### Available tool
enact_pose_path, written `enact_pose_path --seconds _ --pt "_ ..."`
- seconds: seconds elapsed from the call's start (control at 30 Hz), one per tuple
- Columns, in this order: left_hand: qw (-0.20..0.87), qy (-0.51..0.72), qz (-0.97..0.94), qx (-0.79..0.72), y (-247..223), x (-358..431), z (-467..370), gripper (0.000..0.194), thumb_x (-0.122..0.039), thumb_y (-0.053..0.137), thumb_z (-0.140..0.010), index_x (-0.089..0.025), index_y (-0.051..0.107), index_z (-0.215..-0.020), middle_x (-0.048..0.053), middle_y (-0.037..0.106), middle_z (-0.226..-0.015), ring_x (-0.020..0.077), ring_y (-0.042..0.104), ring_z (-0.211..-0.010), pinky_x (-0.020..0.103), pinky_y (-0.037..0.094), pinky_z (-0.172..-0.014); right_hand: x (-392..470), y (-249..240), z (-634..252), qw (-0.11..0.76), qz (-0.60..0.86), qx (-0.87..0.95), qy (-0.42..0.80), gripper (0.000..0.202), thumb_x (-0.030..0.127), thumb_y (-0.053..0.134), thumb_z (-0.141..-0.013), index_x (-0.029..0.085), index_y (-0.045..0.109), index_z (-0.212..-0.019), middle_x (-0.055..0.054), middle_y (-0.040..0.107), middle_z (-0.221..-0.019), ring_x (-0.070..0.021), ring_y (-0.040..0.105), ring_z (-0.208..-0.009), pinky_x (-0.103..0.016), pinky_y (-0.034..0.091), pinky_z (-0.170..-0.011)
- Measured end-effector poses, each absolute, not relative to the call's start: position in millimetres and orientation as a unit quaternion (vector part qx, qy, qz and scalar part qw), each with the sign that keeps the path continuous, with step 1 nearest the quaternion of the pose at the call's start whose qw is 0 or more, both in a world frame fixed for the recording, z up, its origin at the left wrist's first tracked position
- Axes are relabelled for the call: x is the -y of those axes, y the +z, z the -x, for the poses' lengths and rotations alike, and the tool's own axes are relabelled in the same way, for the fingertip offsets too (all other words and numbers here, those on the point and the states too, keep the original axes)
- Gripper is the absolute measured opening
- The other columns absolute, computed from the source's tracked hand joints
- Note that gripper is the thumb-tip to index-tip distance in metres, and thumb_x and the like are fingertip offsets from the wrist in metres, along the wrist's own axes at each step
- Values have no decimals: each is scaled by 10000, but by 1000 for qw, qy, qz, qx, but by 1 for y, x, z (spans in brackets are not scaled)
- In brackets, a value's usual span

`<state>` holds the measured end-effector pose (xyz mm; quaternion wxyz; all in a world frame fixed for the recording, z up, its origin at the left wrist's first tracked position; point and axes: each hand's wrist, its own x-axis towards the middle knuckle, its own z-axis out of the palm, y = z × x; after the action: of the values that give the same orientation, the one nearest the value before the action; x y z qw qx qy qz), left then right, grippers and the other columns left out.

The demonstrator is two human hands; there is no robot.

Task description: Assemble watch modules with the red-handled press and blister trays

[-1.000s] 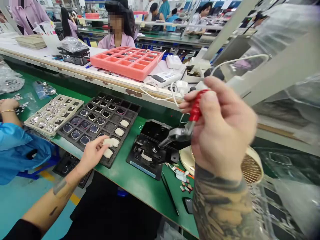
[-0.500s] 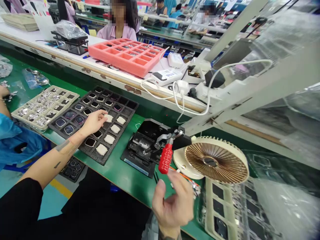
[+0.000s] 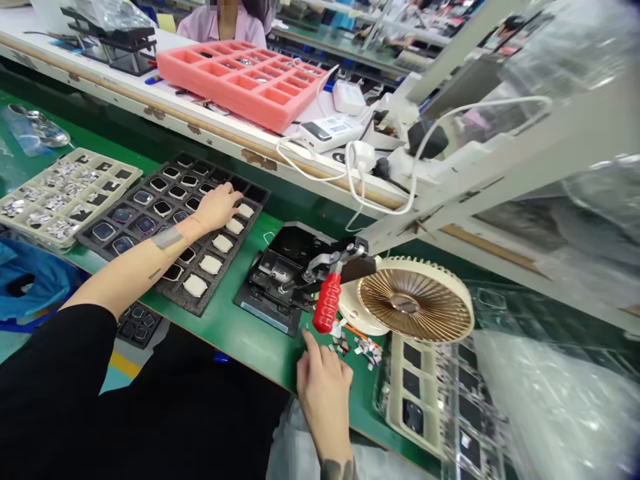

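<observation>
Left hand [image 3: 216,207] fingers curled on tray [image 3: 170,227] pad; right hand [image 3: 323,383] loosely open, empty. Lift pad squarely.

Left hand [image 3: 217,207] flat on black foam tray [image 3: 165,220], fingertips by white pads [image 3: 210,265]. Right hand [image 3: 324,387] on green bench [image 3: 240,340], near small scraps [image 3: 363,348], below red-handled clamp jig [image 3: 295,277]. Beige fan [image 3: 413,303] just beside.
</observation>
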<state>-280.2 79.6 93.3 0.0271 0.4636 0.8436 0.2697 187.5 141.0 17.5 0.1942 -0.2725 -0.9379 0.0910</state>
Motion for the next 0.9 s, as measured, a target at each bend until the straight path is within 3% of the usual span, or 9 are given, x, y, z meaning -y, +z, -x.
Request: enact_pose_path --seconds 0.13,0.2,0.27,0.4,0.57,0.67,0.73,0.8,0.9 --pt "71 186 -536 -820 110 7 274 242 -238 604 -1042 -208 843 -1070 97 744 -1165 292 680 -1179 427 477 -1122 -137 23 -203 339 281 811 385 192 308 630 -1074 219 800 -1080 -59 723 -937 -219 686 -857 -378 520 -810" --pt "98 120 -577 -802 108 51 262 258 -231 593 -1038 -232 851 -1050 76 778 -1172 284 696 -1133 417 493 -1090 -129 24 -201 387 269 713 519 199 337 634 -1071 225 790 -1120 -52 688 -898 -224 686 -826 -400 558 -786" --pt "89 93 -582 -803 100 82 244 308 -216 563 -1047 -230 844 -1172 92 779 -1308 302 677 -1194 434 491 -1105 -118 24 -188 410 259 649 586 190 344 689 -1038 236 772 -1171 -40 655 -894 -222 684 -819 -421 583 -787" --pt "49 136 -536 -832 81 92 220 373 -267 509 -1105 -196 806 -1320 141 759 -1399 319 627 -1254 471 477 -1144 -97 24 -148 428 253 660 563 127 260 773 -997 220 806 -1113 -41 684 -900 -195 673 -813 -380 564 -776" --pt "40 211 -476 -853 76 79 223 373 -347 492 -1137 -187 821 -1214 150 807 -1247 309 667 -1163 481 502 -1112 -91 37 -122 420 196 706 535 108 219 751 -1012 209 833 -1083 -66 736 -915 -215 713 -808 -422 610 -764" --pt "27 361 -401 -841 83 77 199 361 -379 529 -1130 -167 821 -1152 148 825 -1200 307 713 -1139 481 536 -1090 -92 48 -121 433 211 701 527 140 204 771 -991 202 814 -1124 -88 765 -990 -239 762 -843 -432 656 -722" --pt "93 522 -312 -788 86 72 166 373 -440 571 -1120 -158 812 -1159 140 839 -1162 281 770 -1013 420 603 -931 -89 53 -122 469 231 685 508 122 204 772 -988 197 807 -1104 -101 778 -1026 -252 780 -881 -445 679 -727" --pt "253 654 -220 -678 85 61 124 436 -524 584 -1110 -145 797 -1132 152 849 -1101 241 787 -782 344 593 -678 -85 55 -121 507 251 663 490 85 208 754 -1000 196 795 -1073 -106 787 -1015 -255 787 -886 -443 688 -721" --pt "446 695 -154 -542 74 41 65 432 -553 709 -1043 -136 787 -1126 177 854 -1086 239 812 -717 314 598 -605 -78 50 -119 518 290 652 472 68 231 729 -1022 200 775 -1061 -92 793 -978 -244 793 -859 -440 690 -741"
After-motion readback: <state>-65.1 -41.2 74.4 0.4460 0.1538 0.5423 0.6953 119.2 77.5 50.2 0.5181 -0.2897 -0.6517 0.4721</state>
